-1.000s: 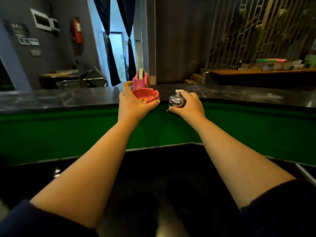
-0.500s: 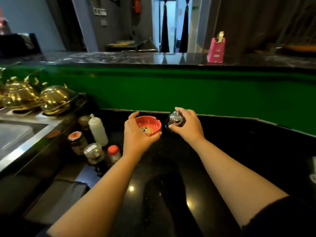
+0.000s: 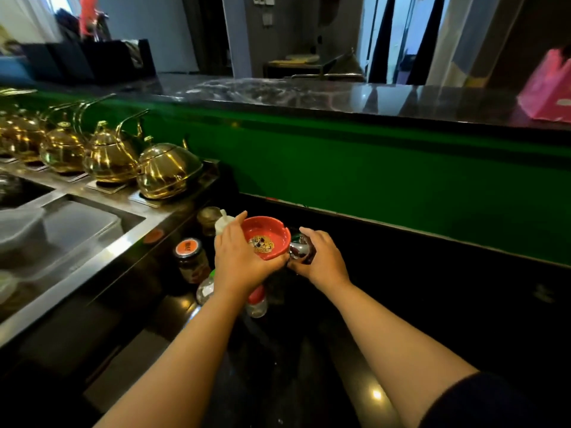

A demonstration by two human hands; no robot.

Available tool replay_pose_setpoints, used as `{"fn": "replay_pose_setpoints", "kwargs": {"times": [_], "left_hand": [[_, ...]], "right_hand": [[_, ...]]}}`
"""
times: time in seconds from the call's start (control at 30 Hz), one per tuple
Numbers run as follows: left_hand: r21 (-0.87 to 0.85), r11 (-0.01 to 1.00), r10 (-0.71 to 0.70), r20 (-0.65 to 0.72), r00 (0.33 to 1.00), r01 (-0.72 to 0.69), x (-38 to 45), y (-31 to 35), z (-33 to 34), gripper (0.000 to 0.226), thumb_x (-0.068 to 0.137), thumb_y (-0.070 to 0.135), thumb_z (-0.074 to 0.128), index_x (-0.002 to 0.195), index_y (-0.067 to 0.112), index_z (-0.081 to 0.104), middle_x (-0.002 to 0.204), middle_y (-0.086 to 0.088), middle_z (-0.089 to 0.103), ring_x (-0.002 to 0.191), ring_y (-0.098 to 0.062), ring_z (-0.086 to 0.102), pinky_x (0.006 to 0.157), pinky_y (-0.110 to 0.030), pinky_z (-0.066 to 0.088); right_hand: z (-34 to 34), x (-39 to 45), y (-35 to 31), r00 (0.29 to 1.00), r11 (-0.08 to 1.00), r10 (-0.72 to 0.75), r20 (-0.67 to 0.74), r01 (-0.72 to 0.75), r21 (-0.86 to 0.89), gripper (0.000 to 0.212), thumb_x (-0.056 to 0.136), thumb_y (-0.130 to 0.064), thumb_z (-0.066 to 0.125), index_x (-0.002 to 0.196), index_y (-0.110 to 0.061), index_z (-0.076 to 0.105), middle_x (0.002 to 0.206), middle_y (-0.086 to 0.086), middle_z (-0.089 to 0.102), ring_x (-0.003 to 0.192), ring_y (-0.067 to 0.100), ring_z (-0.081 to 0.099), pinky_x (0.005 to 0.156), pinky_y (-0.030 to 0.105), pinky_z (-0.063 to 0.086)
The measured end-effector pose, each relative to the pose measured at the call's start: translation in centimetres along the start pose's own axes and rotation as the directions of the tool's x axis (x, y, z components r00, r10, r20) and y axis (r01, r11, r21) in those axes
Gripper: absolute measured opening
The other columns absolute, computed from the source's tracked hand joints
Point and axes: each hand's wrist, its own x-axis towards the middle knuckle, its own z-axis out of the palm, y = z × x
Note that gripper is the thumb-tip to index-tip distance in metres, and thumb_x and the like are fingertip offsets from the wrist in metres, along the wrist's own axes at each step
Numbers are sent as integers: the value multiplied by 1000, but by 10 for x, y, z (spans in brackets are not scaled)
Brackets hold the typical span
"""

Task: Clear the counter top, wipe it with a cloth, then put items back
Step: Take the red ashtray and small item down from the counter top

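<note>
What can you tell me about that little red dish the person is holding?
The red dish is a small round ashtray-like bowl, glossy like plastic or glazed ceramic, with notches cut in its thick rim. A gold and dark printed pattern sits on its floor. It is held upright, slightly tilted, above the dark lower counter. The left hand grips it, fingers curled under and thumb along its left rim. The shiny metal object in the right hand sits close beside it.
</note>
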Motion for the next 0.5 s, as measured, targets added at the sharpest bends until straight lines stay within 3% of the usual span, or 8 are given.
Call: {"fn": "replay_pose_setpoints", "kwargs": {"times": [0.13, 0.27, 0.5], "left_hand": [[5, 999, -40, -9, 999, 40, 17, -21, -5, 112, 53, 56, 84, 144, 24, 27, 142, 1, 37, 131, -20, 34, 107, -39, 36], [4, 998, -62, -47, 997, 62, 23, -39, -13, 107, 54, 50, 87, 143, 26, 30, 138, 3, 40, 127, -15, 34, 100, -28, 31], [-7, 995, -99, -55, 994, 99, 22, -62, -21, 107, 51, 54, 87, 138, 34, 30, 134, 9, 40, 126, -14, 32, 99, -32, 38]], "right_hand": [[39, 30, 8, 995, 1000, 21, 98, -22, 10, 81, 69, -24, 86, 140, -21, 46, 137, -3, 46, 127, 14, 45, 98, 15, 31], [73, 40, 11, 982, 999, 44, 186, -49, 23, 83, 68, -23, 85, 140, -21, 45, 139, -3, 44, 129, 15, 45, 104, 23, 36], [106, 33, 16, 968, 994, 91, 232, -103, 40, 82, 68, -19, 86, 139, -18, 46, 137, -2, 46, 126, 15, 46, 95, 17, 34]]}}
